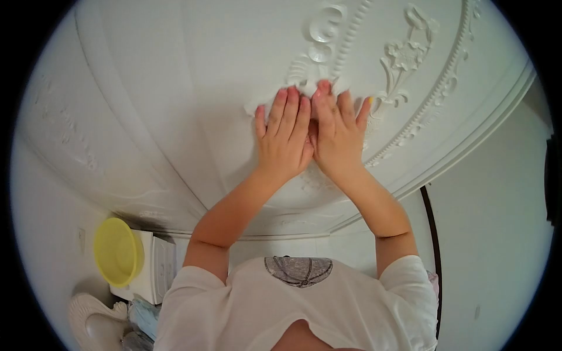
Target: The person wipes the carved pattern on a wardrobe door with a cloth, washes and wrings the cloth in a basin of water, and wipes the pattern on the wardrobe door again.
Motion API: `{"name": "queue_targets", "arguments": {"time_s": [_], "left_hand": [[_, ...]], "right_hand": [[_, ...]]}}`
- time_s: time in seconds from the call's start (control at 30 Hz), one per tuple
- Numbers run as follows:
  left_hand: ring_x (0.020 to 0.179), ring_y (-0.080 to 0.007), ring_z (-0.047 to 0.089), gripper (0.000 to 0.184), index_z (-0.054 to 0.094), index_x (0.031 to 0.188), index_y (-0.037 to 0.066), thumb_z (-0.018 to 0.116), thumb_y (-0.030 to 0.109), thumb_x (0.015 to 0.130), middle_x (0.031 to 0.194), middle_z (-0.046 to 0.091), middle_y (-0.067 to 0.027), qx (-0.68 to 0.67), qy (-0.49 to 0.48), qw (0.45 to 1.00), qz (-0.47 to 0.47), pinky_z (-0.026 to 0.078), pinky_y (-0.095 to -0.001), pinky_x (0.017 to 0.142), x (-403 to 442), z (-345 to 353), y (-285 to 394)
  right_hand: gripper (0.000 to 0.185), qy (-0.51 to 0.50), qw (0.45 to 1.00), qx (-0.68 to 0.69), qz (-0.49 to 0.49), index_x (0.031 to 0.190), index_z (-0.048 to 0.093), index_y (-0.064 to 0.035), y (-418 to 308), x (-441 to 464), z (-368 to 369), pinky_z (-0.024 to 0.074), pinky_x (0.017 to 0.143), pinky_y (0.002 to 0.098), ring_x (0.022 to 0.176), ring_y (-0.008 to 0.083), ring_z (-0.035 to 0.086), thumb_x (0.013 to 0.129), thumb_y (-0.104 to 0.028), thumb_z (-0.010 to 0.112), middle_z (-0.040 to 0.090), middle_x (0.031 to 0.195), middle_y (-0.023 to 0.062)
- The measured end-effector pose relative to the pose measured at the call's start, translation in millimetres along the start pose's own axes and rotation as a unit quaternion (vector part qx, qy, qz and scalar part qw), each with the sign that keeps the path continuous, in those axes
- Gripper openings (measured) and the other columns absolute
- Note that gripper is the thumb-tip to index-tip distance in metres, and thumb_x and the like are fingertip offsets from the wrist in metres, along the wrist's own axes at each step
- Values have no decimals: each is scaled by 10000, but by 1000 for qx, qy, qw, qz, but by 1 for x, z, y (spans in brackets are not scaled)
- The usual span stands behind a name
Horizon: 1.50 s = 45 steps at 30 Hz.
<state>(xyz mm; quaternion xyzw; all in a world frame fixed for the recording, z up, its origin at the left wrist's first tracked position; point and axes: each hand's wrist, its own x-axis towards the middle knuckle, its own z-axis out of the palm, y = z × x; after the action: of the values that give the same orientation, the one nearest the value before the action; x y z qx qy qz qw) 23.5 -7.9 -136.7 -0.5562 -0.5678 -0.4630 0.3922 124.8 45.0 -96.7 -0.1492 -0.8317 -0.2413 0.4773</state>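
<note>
Both hands lie against a white panel (216, 76) with carved relief ornament. My left hand (284, 131) is flat with its fingers stretched upward, over a white cloth (253, 107) whose edge shows beyond the fingertips. My right hand (339, 128) rests right beside it, thumbs close together, fingers spread on the same cloth below the raised scroll carving (321, 35). One fingertip of the right hand looks yellow. How much cloth lies under the palms is hidden.
At the lower left a yellow basin (119, 253) sits on a white cabinet (163, 269). Below it are a curved, carved white piece (96, 319) and light blue fabric (144, 316). Flower carving (407, 55) and a beaded border run along the panel's right side.
</note>
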Motion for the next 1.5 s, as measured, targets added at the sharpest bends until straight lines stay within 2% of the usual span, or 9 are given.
{"name": "queue_targets", "arguments": {"time_s": [0.23, 0.33, 0.63, 0.73, 0.8, 0.93, 1.13, 1.37, 1.5], "left_hand": [[1228, -253, 408, 412, 557, 1117, -10, 438, 174, 769, 1270, 481, -148, 70, 5, 997, 13, 180, -459, 1027, -14, 2, 3], [1230, -311, 387, 410, 524, 1156, -7, 464, 163, 788, 1255, 466, -191, 58, -5, 998, 18, 179, -498, 1009, -29, 5, 3], [1227, -287, 390, 443, 538, 1148, 6, 494, 194, 749, 1246, 484, -152, 27, -80, 996, 27, 167, -479, 1018, -78, 11, -2], [1234, -212, 394, 413, 578, 1100, 36, 488, 224, 744, 1248, 503, -86, 56, -75, 995, 26, 195, -428, 1020, -93, 19, 3], [1260, -251, 351, 432, 551, 1135, 15, 478, 210, 755, 1260, 479, -125, 28, -80, 996, 26, 130, -456, 1036, -96, 23, 0], [1281, -275, 320, 441, 535, 1153, 4, 468, 201, 764, 1276, 457, -145, 11, -54, 998, 36, 88, -470, 1046, -79, 23, -2], [1229, -270, 395, 403, 559, 1118, 11, 488, 186, 762, 1218, 509, -131, 36, -18, 998, 49, 179, -479, 1022, -12, -4, 2], [1180, -217, 452, 367, 594, 1057, 23, 521, 176, 731, 1187, 536, -93, 48, -16, 993, 102, 275, -419, 983, -10, -12, -2], [1176, -204, 457, 374, 586, 1060, 27, 506, 152, 717, 1200, 531, -95, 29, -14, 993, 114, 286, -408, 983, -10, -15, -3]], "right_hand": [[498, 20, 1000, 4, 2, 1252, 441, -68, -5, -30, 11, 266, 963, 529, 1129, 278, 433, 772, -151, 545, 501, 1254, 53], [472, 32, 999, 12, 9, 1236, 458, -61, -9, -40, 16, 275, 964, 514, 1117, 281, 437, 778, -143, 540, 508, 1242, 64], [459, 3, 997, 57, 51, 1218, 463, -54, -24, -88, 34, 276, 954, 554, 1094, 321, 435, 774, -131, 552, 516, 1217, 90], [474, -6, 997, 52, 49, 1225, 455, -51, -22, -106, 43, 270, 952, 568, 1087, 324, 437, 771, -137, 558, 515, 1218, 89], [483, -11, 997, 59, 46, 1231, 450, -49, -21, -111, 42, 261, 952, 577, 1088, 324, 438, 769, -139, 559, 519, 1212, 86], [496, -10, 996, 77, 32, 1244, 443, -48, -12, -96, 43, 238, 953, 592, 1106, 318, 437, 768, -135, 554, 534, 1185, 77], [508, 19, 996, 81, 23, 1251, 443, -54, -4, -37, 20, 219, 957, 593, 1103, 325, 440, 760, -119, 556, 542, 1160, 79], [584, 24, 990, 118, 69, 1295, 375, -47, -13, -47, 24, 205, 960, 600, 1070, 362, 437, 750, -103, 576, 464, 1270, 122], [584, 18, 987, 137, 79, 1331, 300, -4, -17, -55, 27, 124, 998, 588, 1130, 395, 387, 796, -80, 520, 434, 1288, 182]]}}
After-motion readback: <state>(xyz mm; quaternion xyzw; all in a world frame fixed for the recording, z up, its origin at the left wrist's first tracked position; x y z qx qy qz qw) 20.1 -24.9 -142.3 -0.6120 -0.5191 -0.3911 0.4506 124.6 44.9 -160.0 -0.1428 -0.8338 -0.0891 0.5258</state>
